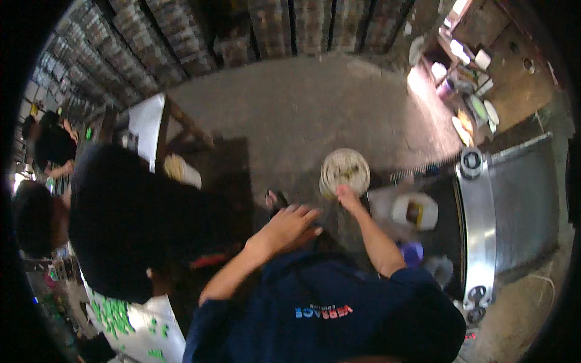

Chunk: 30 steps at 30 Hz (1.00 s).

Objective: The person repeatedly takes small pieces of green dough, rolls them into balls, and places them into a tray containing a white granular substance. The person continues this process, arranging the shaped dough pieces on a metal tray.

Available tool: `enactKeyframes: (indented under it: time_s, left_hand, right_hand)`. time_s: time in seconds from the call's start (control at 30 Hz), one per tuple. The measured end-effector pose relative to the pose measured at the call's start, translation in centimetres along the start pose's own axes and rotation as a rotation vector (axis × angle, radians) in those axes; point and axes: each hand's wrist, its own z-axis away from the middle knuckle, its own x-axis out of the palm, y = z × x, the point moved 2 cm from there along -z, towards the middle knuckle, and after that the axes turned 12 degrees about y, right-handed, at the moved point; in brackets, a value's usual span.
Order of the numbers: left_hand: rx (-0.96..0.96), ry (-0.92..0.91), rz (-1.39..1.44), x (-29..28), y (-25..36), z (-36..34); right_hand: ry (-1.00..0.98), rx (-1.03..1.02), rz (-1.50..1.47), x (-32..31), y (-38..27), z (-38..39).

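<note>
A round whitish bucket point(344, 166) stands on the floor in front of me, with dark patches showing inside its rim. My right hand point(347, 197) is closed at the bucket's near edge and appears to grip it there; the fingers are small and blurred. Over my lap, my left hand point(289, 225) lies with its fingers stretched out, holding nothing. A foot in a dark sandal point(272, 198) shows just beyond the left hand.
A machine with a metal bar point(481, 236) stands at the right. A white jug-like container point(415, 212) and a purple container point(411, 254) sit beside it. Left are a person in black point(121, 224), a pale bucket point(191, 176) and a table bearing green pieces point(112, 316). Stacks point(272, 30) line the back.
</note>
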Motion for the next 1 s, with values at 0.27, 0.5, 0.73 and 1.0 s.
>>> enactKeyframes:
  time_s: [0.27,0.5,0.73,1.0]
  left_hand:
    - [-0.752,0.278,0.292,-5.9,-24.4,3.5]
    - [-0.577,0.345,0.106,-17.2,-36.1,-8.4]
    - [-0.248,0.255,0.214,-23.9,-43.2,-27.6]
    - [-0.547,-0.075,0.188,-22.6,-56.3,-39.6]
  right_hand:
    - [-0.413,0.254,0.073,8.6,6.6,-12.4]
    - [-0.418,0.317,0.182,13.5,-6.2,-18.7]
    - [-0.332,0.357,0.264,16.6,-16.2,-35.4]
    - [-0.376,0.322,0.581,14.6,-20.2,-57.1]
